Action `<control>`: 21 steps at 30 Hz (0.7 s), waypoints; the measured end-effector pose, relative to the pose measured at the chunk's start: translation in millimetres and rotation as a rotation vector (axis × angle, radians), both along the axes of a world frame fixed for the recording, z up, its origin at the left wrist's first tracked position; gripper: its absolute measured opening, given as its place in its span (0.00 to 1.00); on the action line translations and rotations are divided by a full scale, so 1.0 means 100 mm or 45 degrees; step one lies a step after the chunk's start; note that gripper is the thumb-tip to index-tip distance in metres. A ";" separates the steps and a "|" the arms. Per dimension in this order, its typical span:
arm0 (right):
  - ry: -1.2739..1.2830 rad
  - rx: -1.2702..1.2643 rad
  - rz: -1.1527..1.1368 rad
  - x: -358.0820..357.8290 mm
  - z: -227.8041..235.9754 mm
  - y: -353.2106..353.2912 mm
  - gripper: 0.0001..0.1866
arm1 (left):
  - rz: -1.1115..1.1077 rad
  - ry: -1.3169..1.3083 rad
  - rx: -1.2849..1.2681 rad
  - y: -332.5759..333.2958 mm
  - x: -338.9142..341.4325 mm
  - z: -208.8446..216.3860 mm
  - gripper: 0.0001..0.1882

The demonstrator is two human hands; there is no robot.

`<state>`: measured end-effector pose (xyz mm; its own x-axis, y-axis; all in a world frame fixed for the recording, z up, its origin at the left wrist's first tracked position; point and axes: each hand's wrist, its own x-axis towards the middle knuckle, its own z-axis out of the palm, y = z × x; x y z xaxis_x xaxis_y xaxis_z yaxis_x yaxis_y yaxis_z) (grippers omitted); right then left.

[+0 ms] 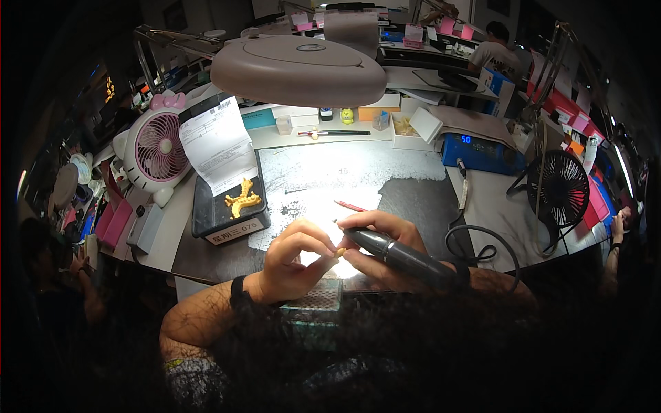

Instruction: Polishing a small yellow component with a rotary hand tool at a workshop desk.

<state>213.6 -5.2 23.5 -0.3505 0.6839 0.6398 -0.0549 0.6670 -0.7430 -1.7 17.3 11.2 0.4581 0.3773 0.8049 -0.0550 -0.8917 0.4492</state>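
Here, left hand [297, 256] pinching tiny, yellowish piece [340, 252], right hand [405, 233] clasped around dark, tapered handpiece [413, 264]

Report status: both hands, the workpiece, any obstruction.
Right hand gripping dark handpiece. Left hand pinching small yellowish piece, between both hands. Red pen-like tool just beyond; nothing visibly blocking.
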 end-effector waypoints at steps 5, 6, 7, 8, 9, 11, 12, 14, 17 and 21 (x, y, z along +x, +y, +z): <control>0.013 0.024 -0.001 -0.01 -0.03 0.02 0.19 | -0.009 0.001 0.007 0.01 -0.01 -0.02 0.14; 0.014 0.036 -0.007 -0.01 -0.03 0.01 0.19 | -0.009 0.001 0.007 0.01 -0.01 -0.01 0.14; 0.014 0.037 -0.007 -0.01 -0.03 0.01 0.19 | -0.010 0.001 0.015 0.00 0.00 0.01 0.14; 0.015 0.030 -0.004 -0.01 -0.02 0.01 0.19 | -0.011 0.001 0.023 0.00 0.00 0.02 0.14; 0.016 0.023 -0.001 -0.01 -0.02 0.01 0.19 | -0.012 0.001 0.022 0.00 0.00 0.01 0.14; 0.017 0.023 -0.003 -0.01 -0.02 0.00 0.19 | -0.005 0.002 0.020 0.00 -0.01 -0.01 0.14; 0.018 0.023 -0.003 -0.01 -0.02 0.00 0.19 | -0.005 0.002 0.019 0.00 -0.01 -0.01 0.14; 0.022 -0.028 -0.003 -0.01 0.00 -0.03 0.19 | -0.001 -0.003 0.004 0.00 -0.01 -0.02 0.14; 0.030 -0.087 -0.002 -0.01 0.00 -0.04 0.19 | 0.000 -0.007 0.001 0.01 -0.01 -0.04 0.14; 0.010 -0.043 -0.005 0.00 0.00 -0.03 0.19 | 0.002 -0.003 0.003 0.00 -0.01 -0.02 0.13</control>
